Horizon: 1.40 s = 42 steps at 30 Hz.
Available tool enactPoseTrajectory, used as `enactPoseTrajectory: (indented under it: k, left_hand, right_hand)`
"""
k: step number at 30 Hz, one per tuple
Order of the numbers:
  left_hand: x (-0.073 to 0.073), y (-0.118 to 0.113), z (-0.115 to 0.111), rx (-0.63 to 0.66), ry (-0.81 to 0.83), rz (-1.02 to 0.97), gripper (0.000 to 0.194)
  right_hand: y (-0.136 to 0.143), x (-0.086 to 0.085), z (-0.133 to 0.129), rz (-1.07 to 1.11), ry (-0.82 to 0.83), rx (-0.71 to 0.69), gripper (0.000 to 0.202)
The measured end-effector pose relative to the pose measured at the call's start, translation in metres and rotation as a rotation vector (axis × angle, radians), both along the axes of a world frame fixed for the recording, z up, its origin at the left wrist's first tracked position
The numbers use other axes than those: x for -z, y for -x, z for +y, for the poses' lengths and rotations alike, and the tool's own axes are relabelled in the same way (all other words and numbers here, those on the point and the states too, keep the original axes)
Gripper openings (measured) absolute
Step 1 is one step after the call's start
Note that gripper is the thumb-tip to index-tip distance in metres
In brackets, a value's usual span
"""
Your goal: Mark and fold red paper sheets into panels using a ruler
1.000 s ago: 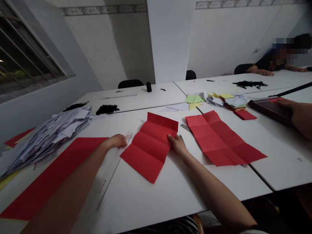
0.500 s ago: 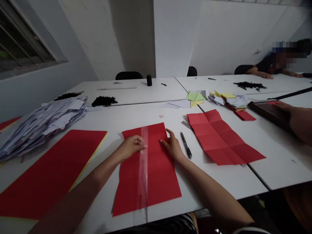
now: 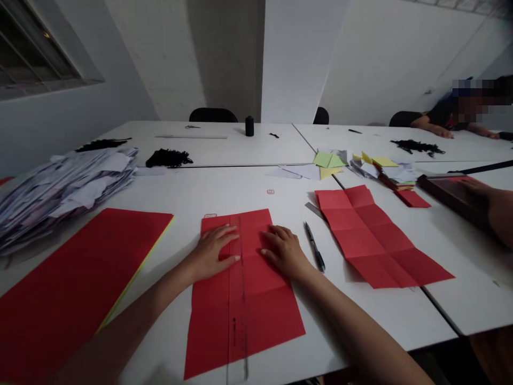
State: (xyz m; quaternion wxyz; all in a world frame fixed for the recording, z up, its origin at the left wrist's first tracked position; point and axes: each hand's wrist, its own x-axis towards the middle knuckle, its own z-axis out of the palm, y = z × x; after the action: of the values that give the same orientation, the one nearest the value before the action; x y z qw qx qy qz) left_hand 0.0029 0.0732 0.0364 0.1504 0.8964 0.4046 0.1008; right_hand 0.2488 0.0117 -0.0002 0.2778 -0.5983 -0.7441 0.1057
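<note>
A creased red sheet [image 3: 272, 305] lies on the white table in front of me. Lengthwise over it runs a clear ruler [image 3: 237, 299], its near end reaching past the sheet's lower edge. My left hand [image 3: 214, 251] rests with fingers spread on the ruler and the sheet's left part. On the right part of the sheet lies my right hand [image 3: 285, 248], fingers apart, holding nothing. Just right of it is a black pen [image 3: 315, 247]. Farther right, a second creased red sheet [image 3: 372, 235] partly covers a grey metal ruler [image 3: 315, 209].
Red paper [image 3: 92, 267] and a heap of white paper [image 3: 72, 187] fill the left. Black thread bundles [image 3: 168, 158], a black spool [image 3: 249, 126] and coloured paper pieces [image 3: 331, 159] lie farther back. At right, a person's hand [image 3: 481, 192] rests on a dark-edged board [image 3: 444, 195].
My left hand has opened from a pinch at the ruler and flattened onto it. The ruler now lies flat on the sheet. My right hand has settled flatter. The view has shifted slightly.
</note>
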Motion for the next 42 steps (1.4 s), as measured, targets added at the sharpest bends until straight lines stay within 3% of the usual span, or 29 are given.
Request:
enactPoseTrajectory:
  k: [8,26,42]
  left_hand:
    - [0.02,0.0,0.002,0.003,-0.109,0.011,0.05]
    - [0.022,-0.008,0.002,0.048,-0.147,0.049,0.062]
    - [0.021,-0.013,-0.001,0.039,-0.067,0.076,0.069]
  right_hand:
    - [-0.003,0.0,0.0,-0.091,0.005,-0.027,0.044]
    - [-0.012,-0.004,-0.002,-0.12,0.074,-0.007,0.046]
    - [-0.017,-0.004,-0.004,-0.149,0.076,-0.027,0.048]
